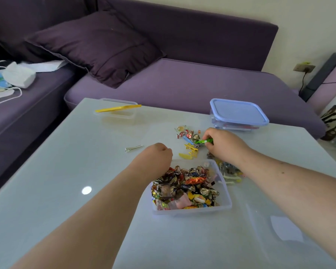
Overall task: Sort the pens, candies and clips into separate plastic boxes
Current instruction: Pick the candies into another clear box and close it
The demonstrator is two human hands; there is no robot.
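Observation:
A clear plastic box (226, 193) heaped with wrapped candies (186, 187) sits in the middle of the table. My left hand (155, 156) hovers curled at its far left corner; I cannot see anything in it. My right hand (221, 144) pinches a green-wrapped candy (204, 141) beside a small pile of loose candies (186, 133) and yellow clips (190, 151). More clips (231, 171) lie right of the box, partly under my right forearm. A silver clip (133, 148) lies alone to the left.
A closed box with a blue lid (239, 113) stands at the back right. A clear box (117, 113) with a yellow lid (117, 109) resting across it is at the back. A purple sofa with a cushion (97, 45) borders the pale glass table (66, 191).

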